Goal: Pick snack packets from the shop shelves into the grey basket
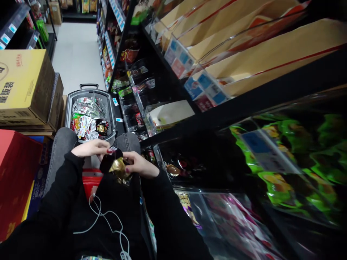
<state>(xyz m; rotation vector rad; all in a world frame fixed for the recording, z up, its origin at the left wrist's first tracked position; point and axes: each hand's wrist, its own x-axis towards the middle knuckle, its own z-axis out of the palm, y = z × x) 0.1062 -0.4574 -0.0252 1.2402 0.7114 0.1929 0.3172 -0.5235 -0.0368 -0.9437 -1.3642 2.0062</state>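
Both my hands meet over my lap, between my knees in grey trousers. My left hand (90, 148) is closed with its fingertips on the top of a black and gold snack packet (115, 167). My right hand (141, 164) grips the same packet from the right side, fingers curled round it. The packet's gold foil shows between the two hands. Just ahead of my knees stands a grey bin (69, 104) with a handle, filled with several small snack packets (85, 121).
Black shelves (271, 90) with clear bins of wrapped sweets run along my right, green packets (298, 159) nearest. Yellow cardboard boxes (24, 83) are stacked at left, a red box (13, 177) below them. A red basket (90, 180) sits under my hands. A white cable (108, 220) hangs over my black top.
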